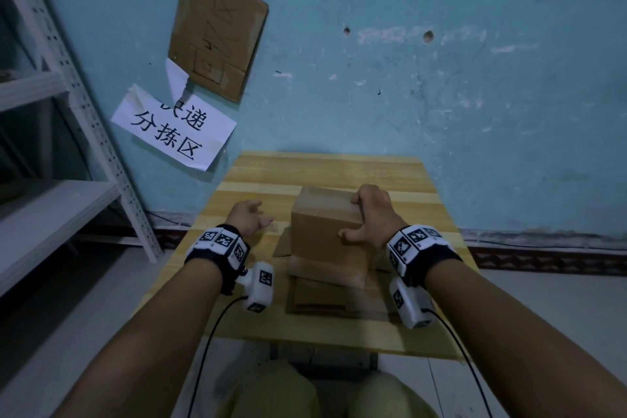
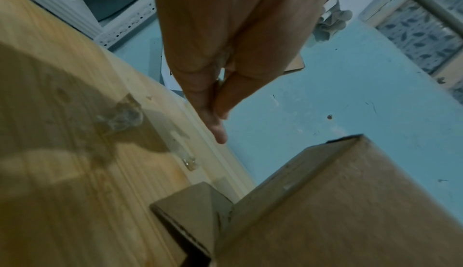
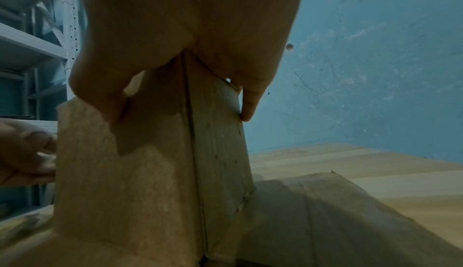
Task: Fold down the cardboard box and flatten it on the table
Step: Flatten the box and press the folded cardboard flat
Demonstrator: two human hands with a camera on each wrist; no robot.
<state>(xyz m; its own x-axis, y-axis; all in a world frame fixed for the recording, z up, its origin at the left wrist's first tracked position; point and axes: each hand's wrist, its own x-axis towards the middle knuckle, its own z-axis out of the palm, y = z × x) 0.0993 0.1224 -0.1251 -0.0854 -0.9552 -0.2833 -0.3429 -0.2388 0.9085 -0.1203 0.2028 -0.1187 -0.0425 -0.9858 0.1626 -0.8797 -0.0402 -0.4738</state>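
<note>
The cardboard box [image 1: 325, 224] stands upright mid-surface, bottom flaps splayed outward, not yet collapsed. The right hand [image 1: 371, 214] has its grip clamped on the box's top right edge; the left hand [image 1: 249, 215] hovers beside it, fingers relaxed. Flattening remains.

head view looks down, wrist views close, sharing cardboard box [image 1: 325, 220]

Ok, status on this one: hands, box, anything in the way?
Right hand grips the cardboard box at its top right corner. Left hand open, beside it, off the box. Box upright, bottom flaps splayed on the table. Nothing obstructing.
</note>
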